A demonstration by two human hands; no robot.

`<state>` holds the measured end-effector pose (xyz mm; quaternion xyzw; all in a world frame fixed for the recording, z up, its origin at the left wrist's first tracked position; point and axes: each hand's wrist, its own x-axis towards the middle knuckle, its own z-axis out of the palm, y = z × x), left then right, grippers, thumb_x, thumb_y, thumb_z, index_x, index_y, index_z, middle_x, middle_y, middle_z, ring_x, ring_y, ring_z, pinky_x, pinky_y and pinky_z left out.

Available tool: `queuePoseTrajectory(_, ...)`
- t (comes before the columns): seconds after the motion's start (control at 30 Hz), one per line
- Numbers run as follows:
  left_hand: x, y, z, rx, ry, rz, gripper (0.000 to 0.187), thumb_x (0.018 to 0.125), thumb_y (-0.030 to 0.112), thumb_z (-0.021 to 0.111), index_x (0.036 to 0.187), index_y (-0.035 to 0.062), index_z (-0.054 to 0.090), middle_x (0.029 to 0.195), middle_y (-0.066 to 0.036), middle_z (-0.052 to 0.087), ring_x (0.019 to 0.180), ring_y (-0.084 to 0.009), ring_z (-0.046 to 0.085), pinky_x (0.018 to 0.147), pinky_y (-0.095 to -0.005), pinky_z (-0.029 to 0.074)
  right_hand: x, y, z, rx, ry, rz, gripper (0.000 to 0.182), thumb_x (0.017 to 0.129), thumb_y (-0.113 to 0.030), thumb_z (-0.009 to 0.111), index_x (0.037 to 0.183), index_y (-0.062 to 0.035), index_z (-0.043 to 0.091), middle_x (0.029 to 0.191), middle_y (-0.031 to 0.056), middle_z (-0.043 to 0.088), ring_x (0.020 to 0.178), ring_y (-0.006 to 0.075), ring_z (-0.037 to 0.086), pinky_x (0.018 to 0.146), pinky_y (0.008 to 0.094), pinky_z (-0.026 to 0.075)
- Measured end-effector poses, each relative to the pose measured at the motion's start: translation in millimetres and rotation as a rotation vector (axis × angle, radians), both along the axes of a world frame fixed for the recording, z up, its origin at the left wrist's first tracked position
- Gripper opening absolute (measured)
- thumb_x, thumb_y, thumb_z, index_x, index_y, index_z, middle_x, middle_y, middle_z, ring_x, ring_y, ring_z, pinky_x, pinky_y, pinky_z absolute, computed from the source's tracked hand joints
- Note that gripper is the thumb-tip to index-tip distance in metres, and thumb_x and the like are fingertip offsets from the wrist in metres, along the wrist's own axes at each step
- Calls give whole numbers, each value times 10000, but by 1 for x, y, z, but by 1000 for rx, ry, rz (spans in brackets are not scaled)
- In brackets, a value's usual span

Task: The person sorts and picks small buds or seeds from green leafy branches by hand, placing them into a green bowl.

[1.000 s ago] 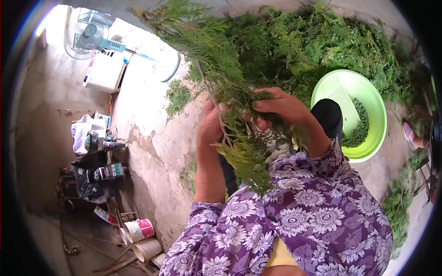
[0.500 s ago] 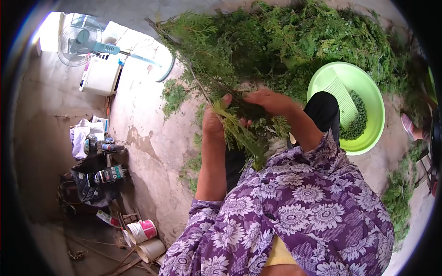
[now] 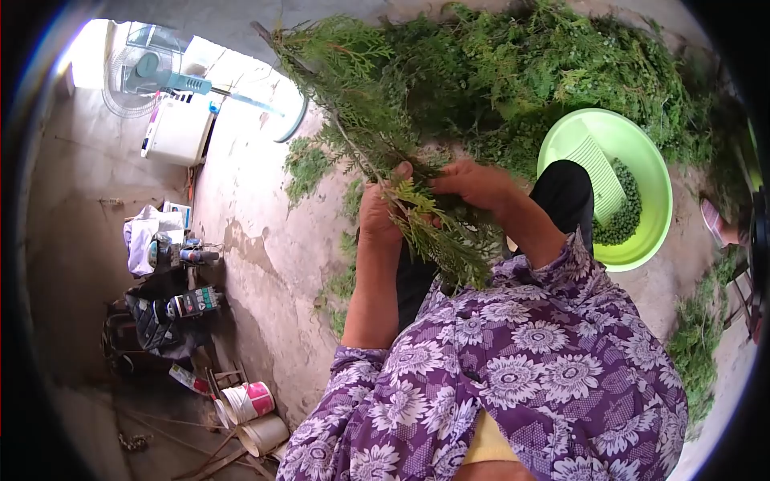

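A long evergreen branch (image 3: 346, 135) with flat, scaly green leaves slants across the middle, its cut woody end at the upper left. My left hand (image 3: 380, 213) is closed around its stem, thumb up, and leafy tips hang down towards my shirt. On the other side of the stem, my right hand (image 3: 475, 184) is closed in a pinch within the foliage; its fingertips are partly covered by leaves, so what lies between them is hidden. To the right, a light green basin (image 3: 662, 188) with a ribbed washboard panel (image 3: 595, 164) holds many small green berries (image 3: 624, 220).
A big heap of cut evergreen branches (image 3: 553, 60) lies beyond my hands, with loose sprigs (image 3: 305, 170) on the floor. At left are a standing fan (image 3: 146, 68), a white box (image 3: 178, 132), bags and buckets (image 3: 247, 402). Someone's sandalled foot (image 3: 714, 220) shows far right.
The leafy tips below my left hand have swung to the right. My right hand has shifted slightly within the foliage, and the left still grips the stem.
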<state>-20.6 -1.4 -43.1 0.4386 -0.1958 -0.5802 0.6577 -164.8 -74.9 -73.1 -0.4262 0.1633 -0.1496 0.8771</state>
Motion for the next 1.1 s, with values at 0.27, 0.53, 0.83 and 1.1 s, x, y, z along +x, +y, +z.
queuePoseTrajectory(0.27, 34, 5, -19, -94, 62, 60, 260, 828, 225, 555, 943, -8, 546, 823, -94, 598, 704, -195, 590, 618, -330, 506, -16, -12, -3, -468, 94, -348, 240, 804, -160, 584, 971, 12, 594, 827, 37, 614, 746, 73, 552, 656, 206, 451)
queuePoseTrajectory(0.53, 55, 14, -41, -188, -130, 48, 252, 874, 224, 471, 947, -6, 546, 867, -98, 605, 745, -201, 592, 686, -339, 511, -26, 15, 21, -464, -89, -416, 187, 755, -77, 613, 922, 7, 603, 814, 44, 619, 729, 81, 558, 667, 224, 456)
queuePoseTrajectory(0.83, 50, 10, -43, -160, 72, -95, 251, 861, 224, 491, 987, 12, 536, 876, -99, 600, 766, -205, 588, 699, -340, 504, -20, 22, 36, -933, 140, -348, 190, 711, -124, 611, 856, 0, 602, 714, 119, 594, 627, 147, 575, 581, 271, 440)
queuePoseTrajectory(1.1, 26, -1, -12, -48, 158, -38, 256, 854, 220, 507, 989, 5, 532, 870, -107, 605, 726, -211, 603, 628, -332, 514, -14, 29, 28, -1072, 194, -426, 184, 682, -148, 605, 797, -4, 603, 677, 142, 589, 589, 228, 581, 565, 325, 447)
